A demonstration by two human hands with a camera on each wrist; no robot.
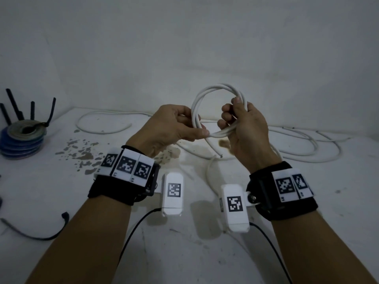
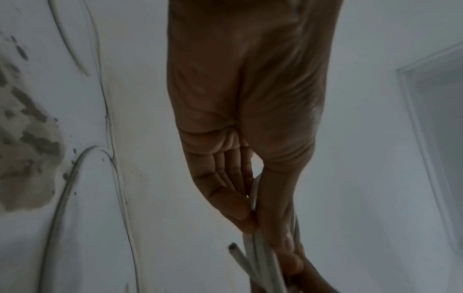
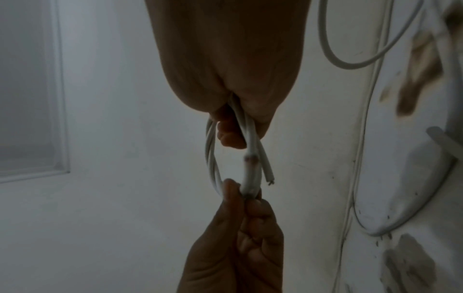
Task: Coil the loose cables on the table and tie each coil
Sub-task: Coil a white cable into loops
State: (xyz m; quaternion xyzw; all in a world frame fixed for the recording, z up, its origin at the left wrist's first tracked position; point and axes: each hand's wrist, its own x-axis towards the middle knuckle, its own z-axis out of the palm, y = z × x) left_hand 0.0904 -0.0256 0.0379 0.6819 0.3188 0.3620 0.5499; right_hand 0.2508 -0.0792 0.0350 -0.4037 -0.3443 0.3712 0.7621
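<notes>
A white cable coil (image 1: 217, 86) of a few loops is held upright above the table between both hands. My left hand (image 1: 198, 129) pinches the bundled strands at the coil's lower left with thumb and fingers. My right hand (image 1: 230, 117) grips the coil's right side, fingers curled round the strands. The cut cable end (image 1: 220, 155) pokes down below the hands. In the left wrist view the left hand (image 2: 250, 210) pinches the white strands (image 2: 260, 247). The right wrist view shows the right hand (image 3: 235, 126) above and the left hand (image 3: 240, 196) below on the coil (image 3: 213, 158).
The rest of the white cable (image 1: 307, 149) lies in loose loops on the stained white table (image 1: 205, 253), right and back left (image 1: 102, 130). A stack of blue rolls with black ties (image 1: 22, 138) stands far left. A black cable (image 1: 41, 235) lies at the near left.
</notes>
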